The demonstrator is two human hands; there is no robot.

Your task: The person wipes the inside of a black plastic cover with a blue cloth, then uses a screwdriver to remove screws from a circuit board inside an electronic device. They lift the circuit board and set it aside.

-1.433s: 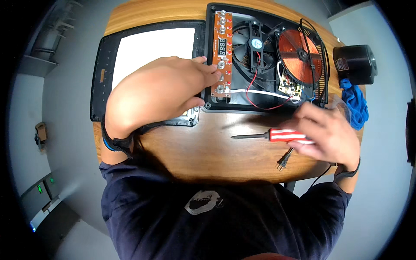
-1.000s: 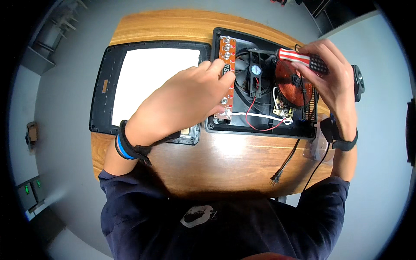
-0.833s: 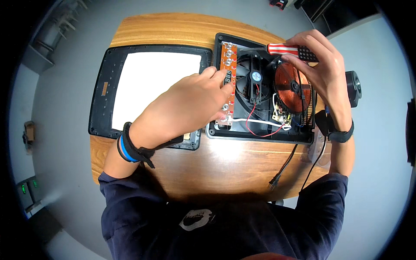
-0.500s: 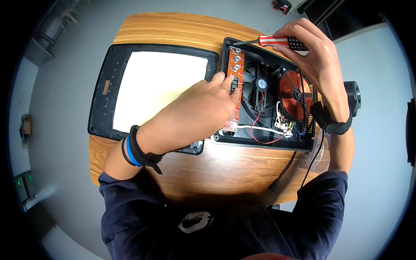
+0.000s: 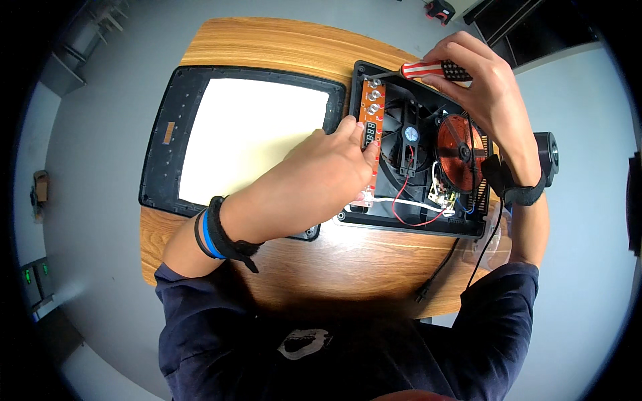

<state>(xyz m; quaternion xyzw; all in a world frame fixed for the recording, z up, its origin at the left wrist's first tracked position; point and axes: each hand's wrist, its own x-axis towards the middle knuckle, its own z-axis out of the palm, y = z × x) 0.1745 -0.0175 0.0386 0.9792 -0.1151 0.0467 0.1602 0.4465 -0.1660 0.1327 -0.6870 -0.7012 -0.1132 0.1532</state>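
Note:
My right hand is closed round a screwdriver with a red, white and black handle. Its shaft points left, with the tip by the far end of an orange circuit board. My left hand grips that long narrow board, fingers on its middle beside the small dark display; part of the board is hidden under them. The board lies along the left side of an open black appliance housing. Inside the housing are a black fan, a copper coil and red and white wires.
To the left lies a black-framed panel with a pale sheet, partly under my left forearm. A power cord and a clear plastic bag lie at the near right of the wooden table. A black device stands beyond my right wrist.
The screwdriver tip has moved from near the housing's far left corner down toward the board's far end. The housing and board sit slightly further right in view. My left hand stays on the board.

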